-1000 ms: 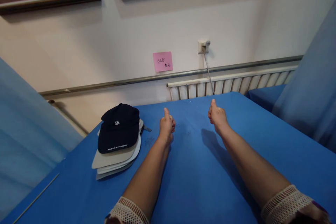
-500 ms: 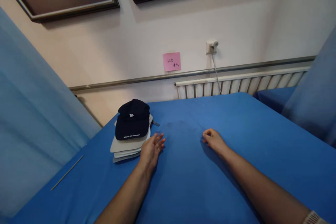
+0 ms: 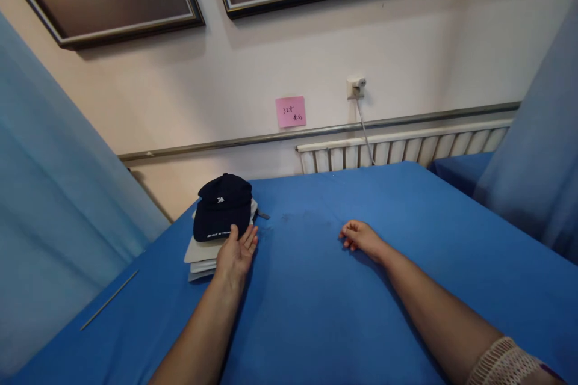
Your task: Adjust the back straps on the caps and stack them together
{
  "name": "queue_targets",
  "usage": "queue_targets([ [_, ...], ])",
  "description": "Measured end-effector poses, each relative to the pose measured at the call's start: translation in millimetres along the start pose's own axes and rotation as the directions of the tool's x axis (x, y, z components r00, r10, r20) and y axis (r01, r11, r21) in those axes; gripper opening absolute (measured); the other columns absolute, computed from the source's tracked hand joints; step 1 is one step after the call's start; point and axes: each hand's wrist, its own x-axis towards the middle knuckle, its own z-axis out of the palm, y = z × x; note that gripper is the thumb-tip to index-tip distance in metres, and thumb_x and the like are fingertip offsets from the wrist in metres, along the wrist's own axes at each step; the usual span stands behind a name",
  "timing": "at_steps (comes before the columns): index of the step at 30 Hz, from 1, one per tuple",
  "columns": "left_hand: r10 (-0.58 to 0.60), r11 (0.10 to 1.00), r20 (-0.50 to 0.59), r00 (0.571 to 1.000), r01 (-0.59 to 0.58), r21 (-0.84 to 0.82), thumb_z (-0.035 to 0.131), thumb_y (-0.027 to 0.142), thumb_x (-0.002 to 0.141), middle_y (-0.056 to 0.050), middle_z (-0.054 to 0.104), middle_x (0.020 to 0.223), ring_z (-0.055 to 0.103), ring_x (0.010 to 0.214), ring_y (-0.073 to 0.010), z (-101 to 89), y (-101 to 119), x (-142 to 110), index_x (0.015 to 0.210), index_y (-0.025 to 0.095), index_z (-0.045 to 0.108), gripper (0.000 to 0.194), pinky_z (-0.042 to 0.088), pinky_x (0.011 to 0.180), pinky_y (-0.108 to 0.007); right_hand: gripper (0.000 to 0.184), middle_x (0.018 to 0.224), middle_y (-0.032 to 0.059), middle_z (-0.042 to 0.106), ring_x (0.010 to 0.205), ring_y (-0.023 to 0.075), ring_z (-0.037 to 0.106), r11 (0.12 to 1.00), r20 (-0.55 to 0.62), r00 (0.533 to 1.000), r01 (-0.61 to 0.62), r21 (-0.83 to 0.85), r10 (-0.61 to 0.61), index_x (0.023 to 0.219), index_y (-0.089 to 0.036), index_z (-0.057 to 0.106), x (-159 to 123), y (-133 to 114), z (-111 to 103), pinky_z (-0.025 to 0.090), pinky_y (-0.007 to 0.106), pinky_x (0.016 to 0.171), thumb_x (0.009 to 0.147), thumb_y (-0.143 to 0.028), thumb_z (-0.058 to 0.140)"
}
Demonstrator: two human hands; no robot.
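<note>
A dark navy baseball cap with white lettering tops a stack of pale caps on the blue-covered table. My left hand is at the stack's right side, open, palm turned up and thumb apart, overlapping the navy cap's brim in view. Whether it touches the caps I cannot tell. Over the middle of the blue cloth, my right hand rests with its fingers curled in and nothing visible in them. A small grey strap sticks out behind the stack.
A thin rod lies along the table's left side. Blue curtains hang left and right. Behind the table are a radiator, a metal rail, a plugged-in cord and a pink note on the wall.
My left hand has moved left, closer to the caps, and now overlaps the navy brim. The right hand stays in nearly the same spot, fingers still curled. The view has shifted slightly.
</note>
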Motion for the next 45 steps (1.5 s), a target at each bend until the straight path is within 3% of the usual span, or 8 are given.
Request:
queue_targets([
  [5, 0.192, 0.978, -0.002, 0.981, -0.191, 0.089, 0.040, 0.028, 0.099, -0.010, 0.070, 0.097, 0.070, 0.080, -0.0153, 12.2, -12.0, -4.2, 0.088, 0.019, 0.044, 0.015, 0.051, 0.062, -0.022, 0.014, 0.054, 0.0011, 0.062, 0.042, 0.0095, 0.051, 0.994, -0.021, 1.000, -0.003, 0.105, 0.006, 0.067, -0.018, 0.060, 2.3, -0.4, 3.8, 0.037, 0.020, 0.042, 0.079, -0.026, 0.058],
  [10, 0.215, 0.939, 0.260, 0.941, -0.272, 0.210, 0.052, 0.043, 0.092, -0.009, 0.072, 0.100, 0.069, 0.088, -0.0159, 31.5, -28.3, -17.9, 0.091, 0.018, 0.054, 0.025, 0.050, 0.076, -0.026, 0.013, 0.067, 0.0043, 0.067, 0.048, 0.0108, 0.056, 0.972, -0.270, 0.963, 0.082, 0.222, -0.019, 0.069, -0.018, 0.061, 10.1, -1.4, -4.0, 0.040, 0.021, 0.043, 0.075, -0.029, 0.060],
  [16, -0.040, 0.971, 0.469, 0.882, -0.077, 0.227, 0.066, 0.044, 0.082, -0.006, 0.069, 0.095, 0.065, 0.094, -0.0189, 46.6, -40.7, -29.0, 0.102, 0.022, 0.059, 0.031, 0.051, 0.086, -0.037, 0.014, 0.075, 0.0008, 0.065, 0.064, 0.0122, 0.061, 0.915, -0.770, 0.633, 0.257, 0.311, 0.083, 0.081, -0.022, 0.054, 24.6, -2.3, -64.2, 0.041, 0.020, 0.049, 0.075, -0.034, 0.050],
  [19, -0.153, 0.964, 0.520, 0.840, 0.010, 0.267, 0.069, 0.043, 0.080, -0.006, 0.067, 0.090, 0.065, 0.089, -0.0181, 47.3, -45.7, -22.5, 0.097, 0.020, 0.060, 0.030, 0.053, 0.083, -0.035, 0.018, 0.077, 0.0002, 0.065, 0.069, 0.0135, 0.063, 0.892, -0.816, 0.562, 0.291, 0.347, 0.134, 0.080, -0.021, 0.054, 26.9, -1.1, -85.5, 0.041, 0.021, 0.051, 0.070, -0.036, 0.054],
  [25, -0.345, 0.917, 0.595, 0.726, 0.127, 0.377, 0.067, 0.039, 0.083, -0.008, 0.069, 0.086, 0.066, 0.077, -0.0166, 43.9, -39.5, 0.3, 0.093, 0.016, 0.065, 0.025, 0.056, 0.073, -0.030, 0.023, 0.088, 0.0042, 0.070, 0.080, 0.0173, 0.067, 0.870, -0.728, 0.666, 0.252, 0.424, 0.162, 0.081, -0.020, 0.060, 24.4, -6.0, -80.8, 0.047, 0.025, 0.061, 0.073, -0.042, 0.058],
  [30, -0.404, 0.906, 0.537, 0.741, 0.244, 0.346, 0.061, 0.036, 0.087, -0.011, 0.072, 0.083, 0.068, 0.067, -0.0184, 47.6, -32.1, 19.2, 0.094, 0.014, 0.068, 0.024, 0.056, 0.061, -0.028, 0.053, 0.094, 0.0125, 0.071, 0.085, 0.0225, 0.068, 0.887, -0.168, 0.978, -0.034, 0.461, 0.125, 0.089, -0.019, 0.065, 5.3, -23.6, -49.8, 0.051, 0.032, 0.069, 0.084, -0.066, 0.041],
  [34, -0.476, 0.876, 0.467, 0.745, 0.358, 0.322, 0.061, 0.039, 0.087, -0.013, 0.073, 0.084, 0.071, 0.074, -0.0225, 56.1, -38.3, 36.4, 0.100, 0.012, 0.069, 0.031, 0.058, 0.069, -0.031, 0.070, 0.100, 0.0128, 0.070, 0.089, 0.0228, 0.067, 0.925, 0.206, 0.973, -0.167, 0.342, 0.100, 0.099, -0.018, 0.062, -6.2, -33.4, -28.6, 0.052, 0.034, 0.075, 0.085, -0.074, 0.023],
  [45, -0.432, 0.894, 0.487, 0.759, 0.292, 0.338, 0.057, 0.046, 0.087, -0.015, 0.073, 0.092, 0.070, 0.089, -0.0279, 112.4, -62.1, 57.6, 0.103, 0.010, 0.068, 0.040, 0.057, 0.082, -0.039, 0.025, 0.108, 0.0070, 0.070, 0.099, 0.0212, 0.065, 0.862, 0.058, 0.998, -0.032, 0.505, 0.003, 0.102, -0.023, 0.064, -4.7, -32.4, -16.7, 0.050, 0.033, 0.084, 0.082, -0.038, 0.064],
])
